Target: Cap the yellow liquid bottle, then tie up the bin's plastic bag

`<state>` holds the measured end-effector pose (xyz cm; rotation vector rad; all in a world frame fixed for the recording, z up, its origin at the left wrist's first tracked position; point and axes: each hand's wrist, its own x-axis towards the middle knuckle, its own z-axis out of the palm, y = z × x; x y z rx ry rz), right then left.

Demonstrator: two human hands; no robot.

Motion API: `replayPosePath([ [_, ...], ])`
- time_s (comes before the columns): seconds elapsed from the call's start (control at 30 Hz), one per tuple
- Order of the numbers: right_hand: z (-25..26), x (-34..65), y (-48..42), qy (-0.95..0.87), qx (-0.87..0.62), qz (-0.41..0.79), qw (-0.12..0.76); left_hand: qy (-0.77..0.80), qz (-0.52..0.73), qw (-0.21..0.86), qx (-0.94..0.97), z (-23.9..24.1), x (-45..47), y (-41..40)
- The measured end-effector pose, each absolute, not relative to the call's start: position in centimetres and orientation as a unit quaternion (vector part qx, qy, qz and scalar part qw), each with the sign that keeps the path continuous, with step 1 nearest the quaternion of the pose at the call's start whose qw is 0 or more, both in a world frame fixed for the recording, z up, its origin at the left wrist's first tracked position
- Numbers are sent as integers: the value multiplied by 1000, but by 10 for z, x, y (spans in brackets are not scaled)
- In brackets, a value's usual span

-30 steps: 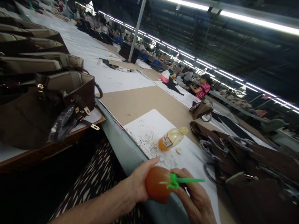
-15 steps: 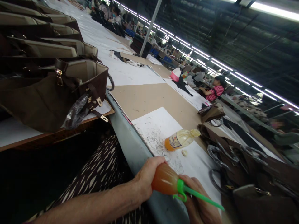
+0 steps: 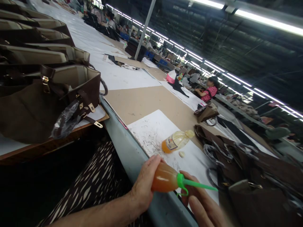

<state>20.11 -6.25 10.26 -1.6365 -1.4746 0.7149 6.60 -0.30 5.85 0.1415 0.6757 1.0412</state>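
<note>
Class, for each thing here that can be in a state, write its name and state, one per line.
Squeeze bottle: held sideways, orange liquid inside
Left hand: closed around it
Right hand: beside the green spout, fingers parted
Labelled bottle on white paper: standing, part full
Nearest left handbag: open at the top
Ceiling light: on

We were in a large bag-making workshop: rows of brown handbags (image 3: 26, 112), a long paper-covered worktable (image 3: 119, 135), ceiling strip lights (image 3: 267, 21) and seated people (image 3: 210, 93) beyond us showed it.
</note>
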Motion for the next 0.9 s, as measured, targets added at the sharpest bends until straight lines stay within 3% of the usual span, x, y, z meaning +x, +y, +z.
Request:
replayPosePath([
  [0.1,102,197,-61,-554,-664,273,421,271,491,813,155,57,65,-10],
  [0.27,118,198,-55,-520,-714,260,390,230,371,828,353,57,56,-9],
  [0.43,128,202,-52,-598,-672,264,346,250,312,738,544,68,53,-3],
  [0.73,117,217,-49,-699,-637,204,251,311,277,655,631,61,63,0],
  [0.9,113,216,-54,-682,-656,198,255,328,300,597,668,55,69,-3],
])
